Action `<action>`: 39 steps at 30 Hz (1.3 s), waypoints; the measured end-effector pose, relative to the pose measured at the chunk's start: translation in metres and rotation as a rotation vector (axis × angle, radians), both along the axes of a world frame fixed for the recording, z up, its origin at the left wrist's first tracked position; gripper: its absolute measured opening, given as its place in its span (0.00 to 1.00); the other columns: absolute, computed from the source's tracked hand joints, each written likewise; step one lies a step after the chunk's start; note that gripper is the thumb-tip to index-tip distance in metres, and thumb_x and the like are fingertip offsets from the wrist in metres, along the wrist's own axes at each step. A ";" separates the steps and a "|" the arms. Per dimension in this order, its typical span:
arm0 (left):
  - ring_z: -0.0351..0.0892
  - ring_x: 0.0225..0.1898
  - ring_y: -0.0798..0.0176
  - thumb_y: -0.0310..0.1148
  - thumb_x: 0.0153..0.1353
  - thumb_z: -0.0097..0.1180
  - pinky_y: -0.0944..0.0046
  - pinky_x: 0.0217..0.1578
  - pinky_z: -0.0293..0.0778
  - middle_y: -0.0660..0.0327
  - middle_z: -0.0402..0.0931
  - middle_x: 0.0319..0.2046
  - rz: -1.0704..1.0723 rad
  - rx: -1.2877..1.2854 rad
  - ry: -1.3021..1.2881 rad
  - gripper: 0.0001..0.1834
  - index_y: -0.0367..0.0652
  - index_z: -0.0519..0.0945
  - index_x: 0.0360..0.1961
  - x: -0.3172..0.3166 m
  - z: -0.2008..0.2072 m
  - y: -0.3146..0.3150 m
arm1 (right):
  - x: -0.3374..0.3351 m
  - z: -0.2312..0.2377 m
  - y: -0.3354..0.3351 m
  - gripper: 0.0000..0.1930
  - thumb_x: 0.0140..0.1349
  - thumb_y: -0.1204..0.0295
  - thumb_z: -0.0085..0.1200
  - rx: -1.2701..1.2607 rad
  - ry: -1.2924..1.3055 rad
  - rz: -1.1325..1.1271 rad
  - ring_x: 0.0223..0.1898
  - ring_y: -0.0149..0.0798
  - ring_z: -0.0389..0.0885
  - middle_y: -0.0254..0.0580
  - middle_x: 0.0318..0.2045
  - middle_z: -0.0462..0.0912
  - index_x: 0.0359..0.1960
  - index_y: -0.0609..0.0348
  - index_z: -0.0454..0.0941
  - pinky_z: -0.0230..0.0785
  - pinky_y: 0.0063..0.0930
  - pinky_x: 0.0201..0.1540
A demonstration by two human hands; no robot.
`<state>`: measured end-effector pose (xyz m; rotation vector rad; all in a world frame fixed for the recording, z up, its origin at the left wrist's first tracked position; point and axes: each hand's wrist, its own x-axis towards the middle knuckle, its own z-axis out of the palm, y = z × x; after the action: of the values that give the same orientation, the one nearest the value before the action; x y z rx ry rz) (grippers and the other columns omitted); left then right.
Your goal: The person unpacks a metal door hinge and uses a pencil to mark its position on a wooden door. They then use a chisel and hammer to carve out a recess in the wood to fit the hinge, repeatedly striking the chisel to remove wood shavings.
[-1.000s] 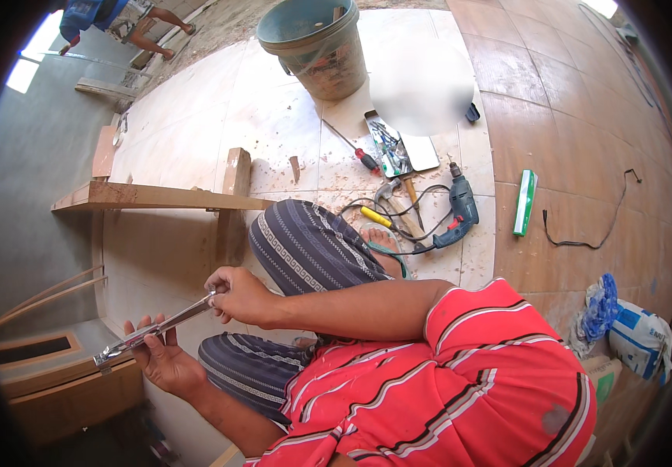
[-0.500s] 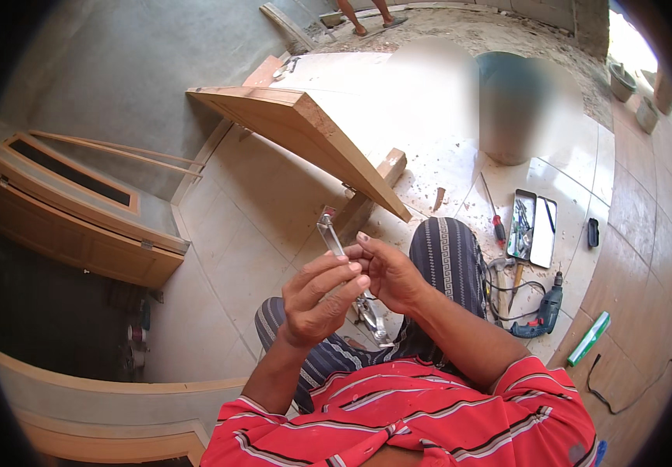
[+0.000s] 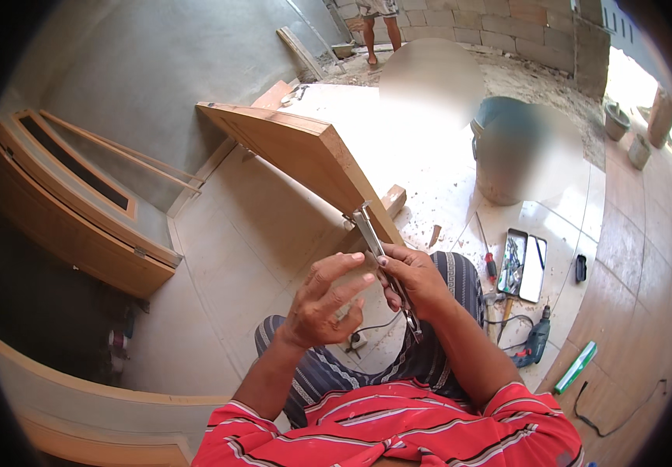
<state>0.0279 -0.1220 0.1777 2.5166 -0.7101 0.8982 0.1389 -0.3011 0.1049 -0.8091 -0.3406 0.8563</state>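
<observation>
My right hand (image 3: 415,282) is closed around a long, narrow, shiny metal door fitting (image 3: 369,232), its thumb lying on top. The fitting slants from beside the door's edge down toward my lap, and its lower end (image 3: 414,325) shows below the hand. Just left of it, my left hand (image 3: 327,303) is raised with its fingers apart, holding nothing that I can see. Ahead of both hands is a wooden door panel (image 3: 293,148), on its long edge and propped on a wooden block (image 3: 394,200).
Right of my knee lie a screwdriver (image 3: 490,268), an open case of small tools (image 3: 513,265), a hammer (image 3: 505,310), a power drill (image 3: 536,340) and a green-and-white box (image 3: 576,367). A bucket (image 3: 499,171) stands beyond. Another person's legs (image 3: 383,35) are at the back.
My left hand has come off the metal fitting and opened. The right hand now holds the fitting alone, farther right and nearer the door's edge. The view has tilted up a little.
</observation>
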 end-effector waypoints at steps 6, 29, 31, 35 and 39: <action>0.79 0.62 0.48 0.20 0.61 0.64 0.54 0.62 0.76 0.50 0.80 0.59 0.130 -0.188 -0.085 0.23 0.40 0.81 0.59 0.070 0.043 0.066 | 0.043 0.053 -0.015 0.20 0.73 0.65 0.56 -0.465 -0.603 0.023 0.16 0.23 0.73 0.30 0.19 0.75 0.60 0.66 0.79 0.65 0.20 0.17; 0.64 0.74 0.48 0.33 0.58 0.73 0.48 0.76 0.58 0.55 0.75 0.66 -0.019 -0.342 -0.074 0.29 0.50 0.81 0.62 0.198 0.014 0.125 | 0.150 0.145 0.035 0.21 0.79 0.65 0.37 -0.241 -0.295 0.265 0.05 0.22 0.60 0.28 0.08 0.65 0.35 0.69 0.78 0.55 0.15 0.07; 0.64 0.74 0.51 0.30 0.60 0.72 0.50 0.75 0.61 0.58 0.79 0.62 -0.012 -0.340 -0.124 0.26 0.50 0.82 0.61 0.202 0.009 0.124 | 0.151 0.143 0.038 0.21 0.79 0.65 0.38 -0.266 -0.359 0.285 0.05 0.23 0.59 0.28 0.08 0.65 0.35 0.69 0.78 0.54 0.17 0.07; 0.68 0.72 0.53 0.26 0.62 0.70 0.52 0.73 0.65 0.62 0.82 0.58 -0.037 -0.369 -0.188 0.23 0.49 0.82 0.59 0.210 0.003 0.123 | 0.152 0.144 0.039 0.20 0.78 0.66 0.39 -0.253 -0.330 0.359 0.05 0.24 0.59 0.28 0.07 0.64 0.35 0.70 0.78 0.53 0.18 0.07; 0.72 0.68 0.55 0.23 0.63 0.68 0.55 0.70 0.69 0.62 0.83 0.55 -0.036 -0.401 -0.176 0.21 0.51 0.83 0.57 0.210 0.003 0.119 | 0.149 0.143 0.040 0.19 0.78 0.66 0.39 -0.261 -0.324 0.285 0.06 0.23 0.58 0.28 0.07 0.64 0.35 0.70 0.77 0.52 0.18 0.08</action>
<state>0.2376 -0.0031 0.1812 2.0857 -0.5580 1.1330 0.2878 -0.2613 0.2477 -1.1656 -0.6506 1.0498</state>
